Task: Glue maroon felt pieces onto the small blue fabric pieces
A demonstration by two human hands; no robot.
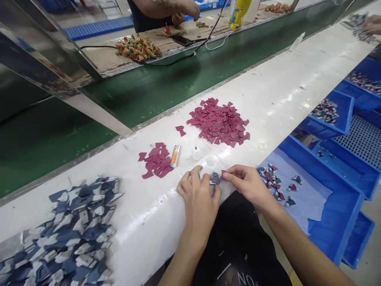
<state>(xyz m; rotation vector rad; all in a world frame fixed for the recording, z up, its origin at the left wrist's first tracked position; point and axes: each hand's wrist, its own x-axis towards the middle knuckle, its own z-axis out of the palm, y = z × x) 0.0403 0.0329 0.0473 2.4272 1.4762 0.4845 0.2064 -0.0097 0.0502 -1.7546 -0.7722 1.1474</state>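
Note:
Near the white table's front edge, my left hand (pixel 199 194) is curled with its fingers closed about a small blue-grey and white piece (pixel 214 178). My right hand (pixel 248 182) pinches a small maroon piece (pixel 223 174) between thumb and fingertips, right beside the blue-grey one. Just beyond my hands stands a small clear bottle (pixel 196 153) with a dark tip. To its left a lighter (pixel 175 156) lies against a small group of flat maroon pieces (pixel 156 161). A larger heap of maroon pieces (pixel 220 121) lies farther back.
Many blue-grey and white pieces (pixel 80 234) are heaped at the left. A blue bin (pixel 324 194) with several assembled pieces stands at right, near other blue bins (pixel 345 115). A metal post (pixel 101 113) rises by the table. Across the green belt (pixel 178 83), another person's hands (pixel 187 12) work.

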